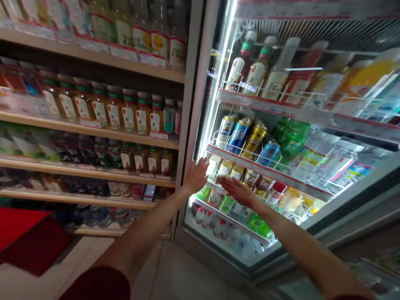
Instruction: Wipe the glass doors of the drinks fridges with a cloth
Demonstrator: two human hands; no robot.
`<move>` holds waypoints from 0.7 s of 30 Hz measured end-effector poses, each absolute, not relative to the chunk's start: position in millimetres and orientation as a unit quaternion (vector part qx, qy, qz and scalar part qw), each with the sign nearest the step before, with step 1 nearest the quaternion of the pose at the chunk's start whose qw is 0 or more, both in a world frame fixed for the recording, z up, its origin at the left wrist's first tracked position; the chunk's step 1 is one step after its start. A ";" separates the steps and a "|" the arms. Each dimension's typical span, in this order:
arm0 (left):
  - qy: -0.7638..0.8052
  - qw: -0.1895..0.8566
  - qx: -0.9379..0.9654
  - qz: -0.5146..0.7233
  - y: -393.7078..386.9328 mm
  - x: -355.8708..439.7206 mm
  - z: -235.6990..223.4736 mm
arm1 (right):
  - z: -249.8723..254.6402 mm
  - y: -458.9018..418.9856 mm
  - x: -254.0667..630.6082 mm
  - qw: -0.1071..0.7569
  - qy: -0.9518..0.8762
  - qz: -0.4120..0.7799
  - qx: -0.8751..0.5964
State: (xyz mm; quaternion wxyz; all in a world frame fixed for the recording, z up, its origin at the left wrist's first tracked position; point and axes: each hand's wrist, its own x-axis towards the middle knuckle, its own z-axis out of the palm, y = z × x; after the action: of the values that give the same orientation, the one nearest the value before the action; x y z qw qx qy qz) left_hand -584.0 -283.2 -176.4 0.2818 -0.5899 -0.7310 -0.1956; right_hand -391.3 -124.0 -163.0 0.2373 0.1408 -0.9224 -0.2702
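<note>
Now, nearest of all, a dark red sleeve [96, 283], and beyond it the left hand [196, 177], fingers wide, by the drinks refrigerator's [215, 255] lit left edge! Right hand [236, 191] alongside, fingers straight and close together, before the lower cans; contact, I cannot tell. Farther in, a blue can [239, 135] and gold cans [254, 139] stand on the wire-fronted shelf above.

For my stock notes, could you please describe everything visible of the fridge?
The fridge stands upright, right of the wooden-looking shelves. It has a grey, metal-looking frame, a bright light strip at left and white wire racks with pale rails, stocked with bottles and cans. The left hand and right hand are before its front; touch is unclear.
</note>
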 end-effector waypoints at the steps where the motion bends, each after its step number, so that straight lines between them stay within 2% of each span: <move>1: -0.732 0.280 -0.590 -0.196 -283.1 -583.6 -179.1 | -157.3 -120.4 -382.8 0.240 -0.922 -0.272 0.134; 5: -0.723 0.276 -0.601 -0.201 -271.1 -572.0 -180.4 | -81.2 -103.8 -366.2 0.355 -0.889 -0.288 -0.030; 7: -0.710 0.279 -0.611 -0.212 -262.7 -562.2 -176.7 | -65.9 -102.6 -359.7 0.394 -0.865 -0.295 -0.097; 9: -0.699 0.284 -0.616 -0.226 -256.3 -553.7 -171.7 | -86.4 -107.0 -348.4 0.362 -0.877 -0.308 -0.074; 12: -0.684 0.298 -0.620 -0.243 -250.8 -546.3 -162.6 | -137.9 -111.0 -325.1 0.243 -0.914 -0.322 0.044; 14: -0.666 0.315 -0.627 -0.253 -247.0 -541.4 -155.4 | -143.4 -105.8 -308.3 0.206 -0.921 -0.322 0.074; 16: -0.648 0.331 -0.633 -0.265 -241.8 -532.3 -148.3 | -118.0 -96.6 -290.8 0.238 -0.914 -0.328 0.025; 19: -0.634 0.342 -0.638 -0.273 -233.3 -509.6 -142.2 | -75.3 -86.3 -263.9 0.330 -0.874 -0.339 -0.111; 21: -0.627 0.342 -0.648 -0.265 -228.9 -492.1 -143.0 | -80.2 -85.4 -244.4 0.338 -0.869 -0.337 -0.131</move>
State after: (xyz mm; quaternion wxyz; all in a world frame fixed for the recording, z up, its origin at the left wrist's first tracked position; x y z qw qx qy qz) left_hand -492.1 -228.9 -143.0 0.3418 -0.6476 -0.6273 -0.2653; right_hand -244.4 -85.4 -80.2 0.3379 -0.1306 -0.8690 -0.3370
